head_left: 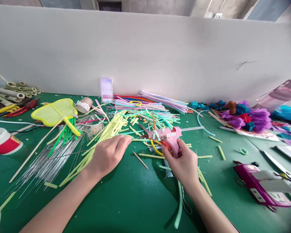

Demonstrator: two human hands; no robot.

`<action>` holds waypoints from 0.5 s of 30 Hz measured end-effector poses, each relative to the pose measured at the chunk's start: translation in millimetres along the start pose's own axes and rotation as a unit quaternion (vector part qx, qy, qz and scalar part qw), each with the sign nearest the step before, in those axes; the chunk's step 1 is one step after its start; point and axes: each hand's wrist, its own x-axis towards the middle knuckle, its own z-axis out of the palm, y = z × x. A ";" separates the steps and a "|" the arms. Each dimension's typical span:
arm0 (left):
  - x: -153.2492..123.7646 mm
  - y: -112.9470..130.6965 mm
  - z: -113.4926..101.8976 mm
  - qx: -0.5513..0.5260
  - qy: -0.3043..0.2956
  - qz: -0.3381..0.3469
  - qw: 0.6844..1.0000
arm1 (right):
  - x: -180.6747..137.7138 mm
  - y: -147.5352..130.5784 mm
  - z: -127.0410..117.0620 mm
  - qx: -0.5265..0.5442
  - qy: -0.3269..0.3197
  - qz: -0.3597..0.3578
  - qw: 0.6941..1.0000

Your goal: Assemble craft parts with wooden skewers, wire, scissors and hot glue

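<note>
My right hand [181, 160] is wrapped around the handle of a pink hot glue gun [168, 133], fingers at its orange trigger. A whitish glue stick [192, 128] sticks out of the gun's back end, and its nozzle points left. My left hand [111, 153] is closed in a pinch just left of the nozzle. From its fingertips a thin pale-green piece [139, 140] reaches towards the nozzle; whether they touch I cannot tell. On the other side of that fist a thin wire [75, 151] runs out to the left. The curled fingers hide where the two meet.
Yellow pipe cleaners [111, 129] and a bundle of metal wires [48, 165] lie left. A yellow leaf-shaped fan [54, 111] and paper cup [5, 140] are further left. At right are purple flowers [259, 118], a magenta power strip [247, 181] and scissors [278, 166].
</note>
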 end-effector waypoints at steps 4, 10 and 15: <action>-1.2 -0.2 -0.1 -0.002 -0.009 0.004 1.000 | 0.9 -0.1 -0.4 -0.004 0.001 -0.002 1.000; -1.1 0.3 -2.5 -0.016 -0.009 0.013 1.000 | 1.6 0.7 -1.7 -0.008 0.002 -0.004 1.000; -0.6 0.1 -2.0 -0.022 -0.003 0.011 1.000 | 1.7 -0.8 -1.9 -0.002 -0.001 -0.002 1.000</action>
